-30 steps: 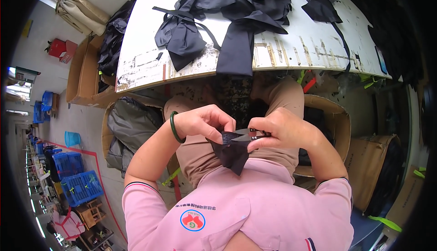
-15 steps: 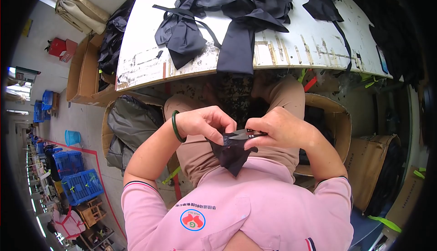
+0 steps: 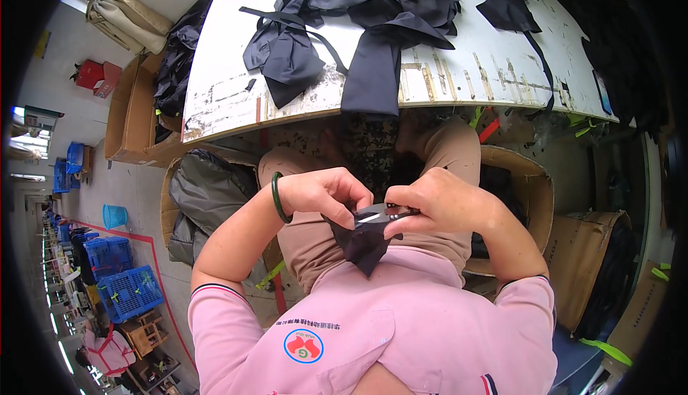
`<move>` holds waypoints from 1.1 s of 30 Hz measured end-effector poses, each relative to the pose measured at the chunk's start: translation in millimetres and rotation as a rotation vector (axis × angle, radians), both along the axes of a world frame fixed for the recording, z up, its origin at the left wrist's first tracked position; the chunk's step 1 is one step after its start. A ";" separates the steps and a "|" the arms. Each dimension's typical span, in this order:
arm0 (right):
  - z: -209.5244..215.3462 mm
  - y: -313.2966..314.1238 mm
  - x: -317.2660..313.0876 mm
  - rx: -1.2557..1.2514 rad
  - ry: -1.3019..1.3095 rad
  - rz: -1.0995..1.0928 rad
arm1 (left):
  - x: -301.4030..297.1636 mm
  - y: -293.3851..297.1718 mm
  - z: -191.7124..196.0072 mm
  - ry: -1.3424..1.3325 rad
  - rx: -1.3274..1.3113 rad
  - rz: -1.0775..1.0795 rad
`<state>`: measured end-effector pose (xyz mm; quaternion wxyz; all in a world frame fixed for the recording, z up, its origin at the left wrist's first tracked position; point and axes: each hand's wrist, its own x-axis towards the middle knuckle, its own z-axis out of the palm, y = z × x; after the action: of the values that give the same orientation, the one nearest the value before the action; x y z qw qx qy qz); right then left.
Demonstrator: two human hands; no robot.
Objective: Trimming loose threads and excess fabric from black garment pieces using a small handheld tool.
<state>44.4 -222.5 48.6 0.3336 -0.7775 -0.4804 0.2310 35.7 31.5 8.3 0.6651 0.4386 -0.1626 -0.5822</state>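
Note:
I hold a small piece of dark fabric (image 3: 362, 241) close to my chest, above my lap. My left hand (image 3: 322, 194), with a green bangle on its wrist, pinches the fabric's upper left edge. My right hand (image 3: 441, 205) grips the upper right edge together with a small metal tool (image 3: 380, 214), whose blade shows between the two hands. The fabric hangs down in a point over my pink shirt.
A worn white table (image 3: 229, 94) in front of me carries a heap of dark fabric pieces (image 3: 358, 8) with straps. Cardboard boxes (image 3: 530, 187) stand at my right and left, with a dark bag (image 3: 204, 191) at my left knee. Blue crates (image 3: 122, 287) sit on the floor far left.
Both hands stay on the fabric piece; the fingers shift only slightly.

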 end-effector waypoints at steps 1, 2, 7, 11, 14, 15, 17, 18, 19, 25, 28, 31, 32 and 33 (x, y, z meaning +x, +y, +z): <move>0.2 -0.7 0.4 0.001 0.000 0.001 | 0.0 0.9 -0.9 0.011 -0.011 0.008; 0.8 -1.5 0.8 -0.017 0.034 -0.014 | -0.4 2.0 -2.3 0.011 -0.011 0.009; -8.0 -6.2 0.9 0.017 0.033 -0.017 | -1.0 3.9 -6.5 0.054 -0.038 0.053; -6.0 -4.0 1.5 -0.011 0.057 -0.002 | -1.8 2.9 -7.9 0.081 -0.039 0.054; -3.1 -0.7 1.4 -0.032 0.071 0.013 | -1.5 -0.2 -6.2 0.089 -0.019 0.028; -2.6 0.3 1.3 -0.027 0.073 0.020 | -1.1 -1.1 -5.9 0.071 -0.006 0.012; -1.3 2.2 1.5 -0.025 0.062 0.034 | -1.4 -3.0 -5.4 0.054 0.006 -0.004; -0.9 2.7 1.7 -0.023 0.051 0.048 | -2.2 -4.1 -4.8 0.040 -0.001 -0.003; -1.0 3.0 2.0 -0.023 0.052 0.048 | -2.6 -4.8 -4.7 0.025 -0.009 -0.002; -2.0 1.5 4.8 -0.034 0.054 0.050 | -1.7 -3.7 -6.6 -0.001 0.014 -0.042; -6.3 -3.7 6.3 -0.061 0.041 -0.010 | -4.9 -2.7 -1.7 0.017 0.076 0.098; -11.3 -7.7 0.6 0.045 -0.006 -0.334 | -9.3 -5.6 -9.2 -0.063 0.010 0.423; -12.0 -7.0 -3.2 0.047 -0.010 -0.337 | -14.9 -8.8 -10.5 -0.093 0.008 0.576; -12.4 -5.7 -8.7 0.055 -0.075 -0.394 | -17.7 -12.5 -9.4 -0.122 -0.002 0.660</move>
<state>35.7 -228.2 36.3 0.3753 -0.8551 -0.3372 0.1193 18.0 19.0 -1.1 0.8071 0.5010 -0.0515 -0.3080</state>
